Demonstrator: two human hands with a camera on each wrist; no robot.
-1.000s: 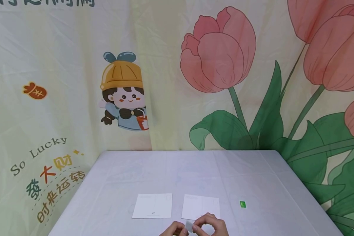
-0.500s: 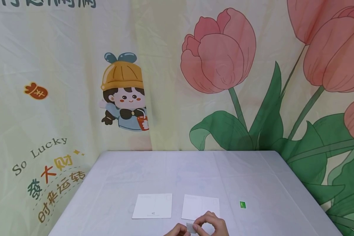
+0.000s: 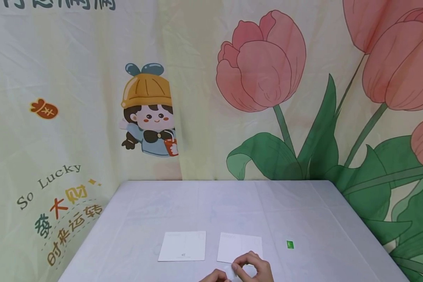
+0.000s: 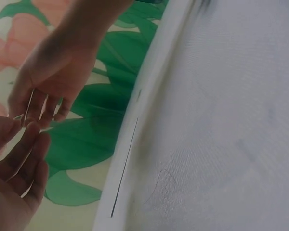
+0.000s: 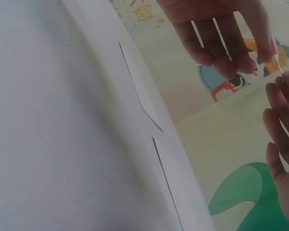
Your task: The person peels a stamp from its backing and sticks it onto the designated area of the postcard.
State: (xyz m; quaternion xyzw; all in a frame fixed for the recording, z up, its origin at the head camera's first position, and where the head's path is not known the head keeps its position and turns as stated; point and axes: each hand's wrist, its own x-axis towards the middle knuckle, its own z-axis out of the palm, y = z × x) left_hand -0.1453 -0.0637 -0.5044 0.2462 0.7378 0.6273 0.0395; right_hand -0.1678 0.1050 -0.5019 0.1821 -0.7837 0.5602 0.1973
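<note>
In the head view, a small pale square of thin paper (image 3: 230,271) is between my two hands near the front of the table. My right hand (image 3: 253,266) pinches its upper right side between thumb and forefinger. The left hand (image 3: 216,276), partly cut off by the frame's bottom edge, pinches it from the left. Both wrist views show the fingertips of the left hand (image 4: 21,175) and right hand (image 5: 284,139) meeting. There the paper (image 5: 279,57) appears only as a thin bright edge. Which face of it is printed, I cannot tell.
Two white cards like postcards, a left one (image 3: 181,246) and a right one (image 3: 237,244), lie side by side beyond my hands. Farther right lies a small green stamp-like piece (image 3: 290,244). A printed curtain (image 3: 197,98) hangs behind the white-covered table (image 3: 225,203).
The left hand has shifted slightly right and down, closer to the right hand. The paper square has turned a little and looks whiter. The cards and green piece have stayed put.
</note>
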